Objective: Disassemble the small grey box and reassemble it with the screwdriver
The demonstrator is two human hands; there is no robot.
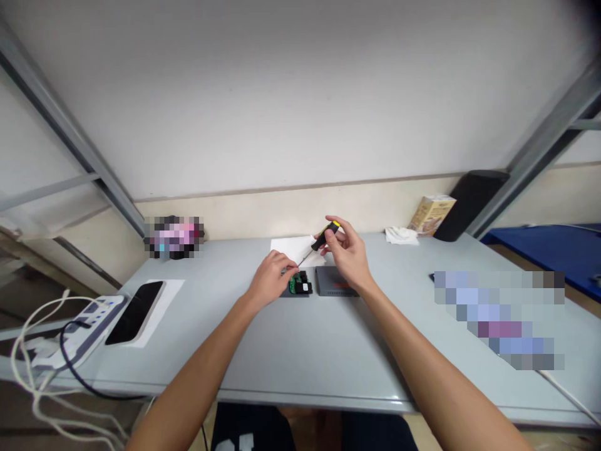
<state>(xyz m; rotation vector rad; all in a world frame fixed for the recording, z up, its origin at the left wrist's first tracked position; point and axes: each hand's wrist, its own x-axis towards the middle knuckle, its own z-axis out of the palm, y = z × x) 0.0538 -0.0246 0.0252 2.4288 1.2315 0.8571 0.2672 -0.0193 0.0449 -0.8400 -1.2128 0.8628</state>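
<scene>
Pale-grey desk (282,351) beneath all. Left hand (273,275): fingers bunched narrow over green circuit board (293,285), near tip of screwdriver (320,242); cannot tell whether pinching anything. Board: desk centre, likely light, stiff, fragile; take by edges. Screwdriver: slanted, probably rigid; best gripped by handle. Grey case (328,282): just right of board, likely hard. Right hand (348,254): fingers wrapped round screwdriver handle.

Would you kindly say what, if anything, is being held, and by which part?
The right grip holds a screwdriver by its handle; whether the left grip holds anything is unclear.
</scene>
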